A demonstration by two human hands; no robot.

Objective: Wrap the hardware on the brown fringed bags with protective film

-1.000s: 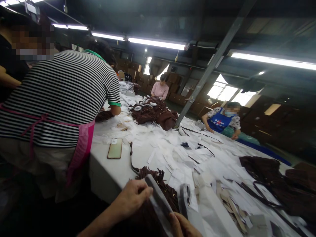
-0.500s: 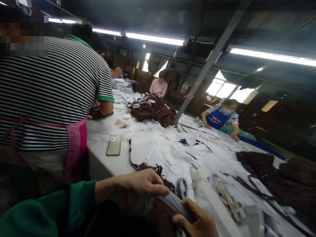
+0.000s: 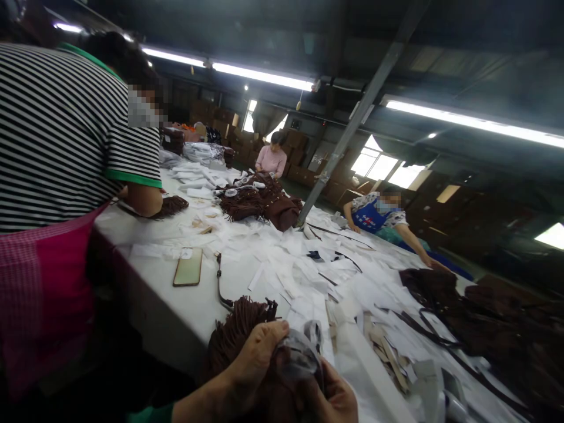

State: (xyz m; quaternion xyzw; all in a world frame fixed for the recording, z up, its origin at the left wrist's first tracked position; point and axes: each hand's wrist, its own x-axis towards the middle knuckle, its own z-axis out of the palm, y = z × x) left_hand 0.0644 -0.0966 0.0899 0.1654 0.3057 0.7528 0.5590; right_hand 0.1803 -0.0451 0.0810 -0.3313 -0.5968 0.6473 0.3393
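My left hand (image 3: 258,355) pinches the left end of a translucent, greyish wrapping strip (image 3: 299,355), thumb uppermost. On the other side my right hand (image 3: 337,393) has its fingers closed on the same strip, which bends in a curve between the two. What the strip wraps, if anything, I cannot make out. Just below and behind the hands lies a dark brown fringed bag (image 3: 240,317), its tassels spread on the table edge and its lower part hidden in shadow. A thin dark strap with a buckle (image 3: 219,276) runs out beyond the fringe.
White paper sheets (image 3: 282,258) cover much of the long table (image 3: 150,276). A phone (image 3: 188,270) lies left of the strap. Brown bags (image 3: 264,202) are heaped farther back, more (image 3: 480,329) at right. A metal post (image 3: 352,129) rises mid-table. Co-workers stand around, one in stripes (image 3: 66,135) close left.
My left hand has turned and come nearer my right hand; the strip, stretched out before, now curves between them. More fringe shows. The striped co-worker appears farther left, and the blue-aproned one reaches outward.
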